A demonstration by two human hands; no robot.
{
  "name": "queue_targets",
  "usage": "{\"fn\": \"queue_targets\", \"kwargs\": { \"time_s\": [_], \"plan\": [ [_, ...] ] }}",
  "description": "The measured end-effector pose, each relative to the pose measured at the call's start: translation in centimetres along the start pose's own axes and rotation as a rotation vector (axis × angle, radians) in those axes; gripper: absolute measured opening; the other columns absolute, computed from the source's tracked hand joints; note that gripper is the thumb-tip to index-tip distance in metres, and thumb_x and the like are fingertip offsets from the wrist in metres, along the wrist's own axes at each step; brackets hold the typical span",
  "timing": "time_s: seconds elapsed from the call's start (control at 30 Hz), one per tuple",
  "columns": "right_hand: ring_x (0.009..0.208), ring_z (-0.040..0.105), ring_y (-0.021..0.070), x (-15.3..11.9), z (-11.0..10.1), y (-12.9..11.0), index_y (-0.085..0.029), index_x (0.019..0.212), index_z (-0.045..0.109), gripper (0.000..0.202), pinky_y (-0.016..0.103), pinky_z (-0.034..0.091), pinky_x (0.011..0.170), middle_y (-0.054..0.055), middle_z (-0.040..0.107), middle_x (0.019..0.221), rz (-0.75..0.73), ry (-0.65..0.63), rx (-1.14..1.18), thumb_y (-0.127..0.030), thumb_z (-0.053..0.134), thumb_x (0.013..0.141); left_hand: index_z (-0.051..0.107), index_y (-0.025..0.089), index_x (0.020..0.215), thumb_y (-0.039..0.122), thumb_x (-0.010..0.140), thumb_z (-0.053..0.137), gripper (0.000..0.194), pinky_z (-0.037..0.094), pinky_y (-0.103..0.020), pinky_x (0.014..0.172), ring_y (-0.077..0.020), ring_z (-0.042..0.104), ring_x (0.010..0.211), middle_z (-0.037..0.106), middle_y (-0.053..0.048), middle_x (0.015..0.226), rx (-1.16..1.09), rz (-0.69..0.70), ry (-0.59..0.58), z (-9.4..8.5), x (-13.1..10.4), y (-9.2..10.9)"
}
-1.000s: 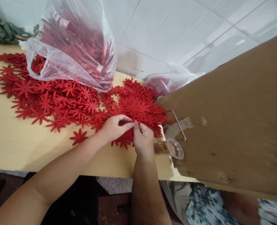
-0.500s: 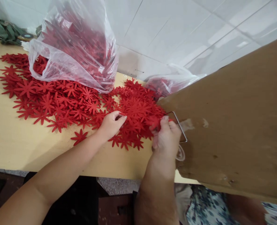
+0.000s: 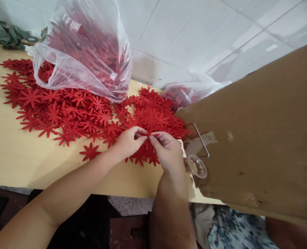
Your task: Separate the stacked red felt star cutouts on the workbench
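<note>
Over the right part of a pile of red flower-shaped pieces (image 3: 72, 110), my two hands meet, fingertips almost touching. My left hand (image 3: 132, 141) pinches a red flower piece between thumb and forefinger. My right hand (image 3: 167, 148) is closed on the red flower piece too, from its right side. That piece is mostly hidden by the fingers and blends with the red pile behind. One single red flower (image 3: 90, 151) lies apart on the table, left of my left wrist.
A clear plastic bag (image 3: 91, 58) of red pieces stands behind the pile, with another bag (image 3: 184, 91) by the wall. At right are a large brown cardboard panel (image 3: 259, 138), a metal wire frame (image 3: 201, 141) and a small clear plastic cup (image 3: 197, 166). A person's patterned clothing (image 3: 236, 228) shows below.
My right hand has moved left from beside the wire frame to meet my left hand. My left hand has shifted slightly right. The clear cup now shows more fully.
</note>
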State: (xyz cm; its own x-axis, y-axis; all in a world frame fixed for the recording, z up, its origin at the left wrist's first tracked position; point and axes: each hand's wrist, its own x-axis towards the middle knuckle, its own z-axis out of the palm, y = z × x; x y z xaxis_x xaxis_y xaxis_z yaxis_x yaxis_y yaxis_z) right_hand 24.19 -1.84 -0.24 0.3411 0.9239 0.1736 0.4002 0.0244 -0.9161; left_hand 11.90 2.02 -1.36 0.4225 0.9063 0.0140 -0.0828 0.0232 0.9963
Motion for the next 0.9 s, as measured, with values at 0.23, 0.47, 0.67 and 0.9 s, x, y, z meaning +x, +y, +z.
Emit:
{"fn": "queue_targets", "kwargs": {
  "time_s": [0.23,0.47,0.67,0.9],
  "plan": [
    [0.051,0.045,0.0116,2.7,-2.0,1.5,-0.018,0.068,0.051,0.022,0.029,0.041,0.057,-0.001,0.049,0.056,-0.030,0.274,-0.278,-0.040,0.050,0.072,0.056,0.015,0.090,0.020,0.076,0.044,0.020,0.043,-0.026,0.065,-0.0094,0.049,0.061,0.058,-0.001,0.072,0.145,0.005,0.037,0.0,0.1,-0.9],
    [0.097,0.053,0.0295,5.5,-3.7,1.3,-0.008,0.107,0.053,0.043,0.048,0.037,0.084,0.020,0.057,0.104,-0.147,0.349,-0.795,-0.032,0.051,0.071,0.061,0.018,0.084,0.021,0.075,0.042,0.021,0.044,-0.026,0.070,-0.0128,0.057,0.073,0.065,-0.003,0.084,0.488,0.195,-0.221,0.1,-1.4,0.6],
    [0.090,0.058,0.0219,6.5,2.1,-2.0,-0.015,0.094,0.064,0.030,0.037,0.040,0.085,0.011,0.065,0.096,-0.310,-0.101,-0.788,-0.034,0.047,0.077,0.062,0.018,0.084,0.023,0.075,0.040,0.024,0.046,-0.029,0.068,-0.0175,0.060,0.076,0.066,-0.005,0.085,0.829,0.313,-0.485,0.0,-2.6,1.9],
    [0.102,0.050,0.0297,10.6,8.6,-1.7,-0.013,0.105,0.057,0.058,0.041,0.039,0.085,0.016,0.056,0.108,-0.257,-0.393,-1.004,-0.050,0.062,0.061,0.058,0.014,0.092,0.023,0.073,0.041,0.026,0.048,-0.032,0.064,-0.0227,0.063,0.077,0.066,-0.010,0.089,1.037,0.236,-0.386,-1.6,-1.0,1.4]
  ]
}}
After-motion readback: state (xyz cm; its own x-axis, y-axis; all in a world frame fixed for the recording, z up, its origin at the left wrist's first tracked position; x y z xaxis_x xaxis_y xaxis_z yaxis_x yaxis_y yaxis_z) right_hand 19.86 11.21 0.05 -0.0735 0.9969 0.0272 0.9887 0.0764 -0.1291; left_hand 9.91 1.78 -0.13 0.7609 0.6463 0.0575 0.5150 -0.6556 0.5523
